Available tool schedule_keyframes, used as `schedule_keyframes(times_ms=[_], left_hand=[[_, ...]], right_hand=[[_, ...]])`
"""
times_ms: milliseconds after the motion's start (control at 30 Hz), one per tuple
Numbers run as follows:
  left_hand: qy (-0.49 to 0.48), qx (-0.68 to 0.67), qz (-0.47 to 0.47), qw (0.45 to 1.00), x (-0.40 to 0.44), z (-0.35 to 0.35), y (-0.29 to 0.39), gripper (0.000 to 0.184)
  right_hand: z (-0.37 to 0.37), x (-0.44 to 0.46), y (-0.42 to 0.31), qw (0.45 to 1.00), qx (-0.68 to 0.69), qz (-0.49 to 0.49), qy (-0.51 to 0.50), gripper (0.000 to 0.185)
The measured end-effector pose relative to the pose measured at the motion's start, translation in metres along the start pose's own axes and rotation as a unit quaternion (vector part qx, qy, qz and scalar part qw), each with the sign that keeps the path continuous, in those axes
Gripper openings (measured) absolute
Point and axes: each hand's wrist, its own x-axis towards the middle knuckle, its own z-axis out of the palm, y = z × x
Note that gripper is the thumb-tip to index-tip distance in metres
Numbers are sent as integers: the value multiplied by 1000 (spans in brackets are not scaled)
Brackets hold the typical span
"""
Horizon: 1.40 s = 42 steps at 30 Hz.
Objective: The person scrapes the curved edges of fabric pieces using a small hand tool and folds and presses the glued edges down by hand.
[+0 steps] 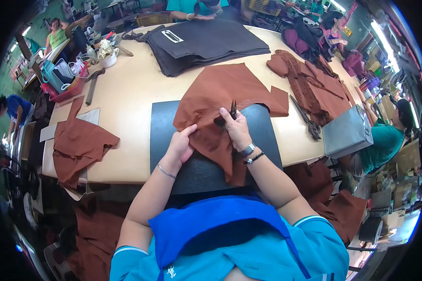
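Observation:
A rust-brown piece of fabric lies bunched over a black board at the table's front edge. My left hand pinches its left side near a fold. In my right hand are small dark thread snips, their points facing away from me. That hand rests on the fabric's right side, and its curled fingers hide most of the snips' grip. The cloth's lower corner hangs toward me between my forearms.
Dark fabric is stacked at the back. More brown pieces lie left and right. Large scissors sit beside a grey metal box. A hammer lies by a red basket. Other people are around.

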Motion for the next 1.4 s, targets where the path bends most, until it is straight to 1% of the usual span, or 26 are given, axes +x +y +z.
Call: schedule_keyframes(times_ms=[67,133,233,333,367,467,500,600,667,733,767,833,900,1133,1233,1333,1400], left_hand=[[2,-17,-22,1000,5,-7,-1,40],[-8,-24,-56,998,8,-13,-2,40],[-1,10,-88,996,-10,15,18,43],[-2,116,-31,993,-12,17,14,45],[-3,73,-18,997,-14,20,14,46],[-19,140,10,990,-9,10,13,46],[-7,150,23,988,-8,8,12,46],[16,173,65,983,-7,6,10,46],[13,185,91,978,-5,4,10,46],[19,187,99,977,-4,4,8,46],[22,189,103,976,-4,3,7,46],[13,193,87,977,-3,-1,8,53],[2,193,81,978,-2,-3,8,60],[-8,190,83,978,-2,-1,8,56],[3,174,85,981,-7,6,10,54],[10,171,86,981,-8,9,10,51],[10,175,77,982,-8,8,9,50]], right_hand=[[1,-1,-4,1000,12,-11,-18,18],[-1,3,8,999,24,-35,-28,20],[0,-10,-6,996,-80,3,-44,30],[-17,-12,-5,993,9,47,-107,43],[-20,-18,-10,991,-12,89,-102,50],[-27,-34,-16,977,-61,136,-152,47],[-26,-41,-20,970,-41,185,-151,43],[-29,-45,-19,949,-8,248,-195,39],[-27,-44,-19,943,0,267,-201,38],[-25,-39,-21,932,2,290,-218,38],[-23,-38,-20,929,15,296,-222,38],[-19,-35,-17,923,42,306,-230,38],[-16,-33,-15,925,53,308,-215,38],[-19,-33,-8,939,55,259,-220,36],[-20,-39,-18,928,58,293,-221,35],[-15,-35,-15,930,60,294,-213,34],[-15,-32,-11,934,46,277,-219,34]])
